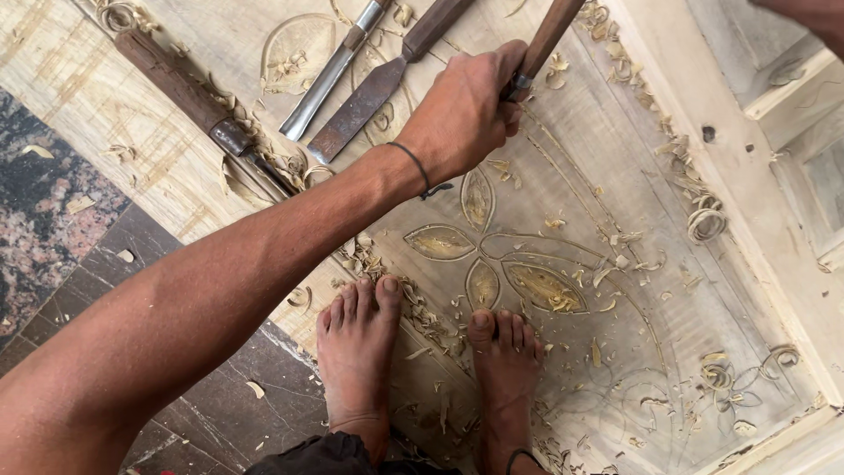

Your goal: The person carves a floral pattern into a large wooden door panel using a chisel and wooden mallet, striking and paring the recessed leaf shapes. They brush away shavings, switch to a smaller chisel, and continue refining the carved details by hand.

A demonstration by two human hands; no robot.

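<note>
At the far left lies dark stone floor [53,220], speckled in one patch and tiled in brown beside it, with a few pale shavings on it. Next comes the big carved wooden panel [615,176], which fills the rest of the view and lies flat, its border rails pale and its sunken field grey-brown.

Three spare tools rest on the panel's upper left part. The first, a long chisel with a dark wooden handle [189,92], lies slanted along the border, its blade buried in curls. Just right of it lies a steel gouge [325,84], and touching close beside that a flat rusty chisel [369,97] with a brown handle. All three point down and to the left.

The left hand [466,110] reaches in from the lower left on a long bare arm, a thin dark band round the wrist. Its grip is closed tight on a fourth tool, the held chisel [545,40], whose wooden handle rises to the top edge; the blade end is hidden behind the fingers, at the panel.

Below the hand sits a carved flower [492,255] with four sunken petals. Two bare feet stand at the panel's lower edge, the left foot [356,361] and the right foot [505,369]. Wood shavings [708,220] lie scattered everywhere. Only a sliver of arm shows at the top right corner; the right hand is out of view.
</note>
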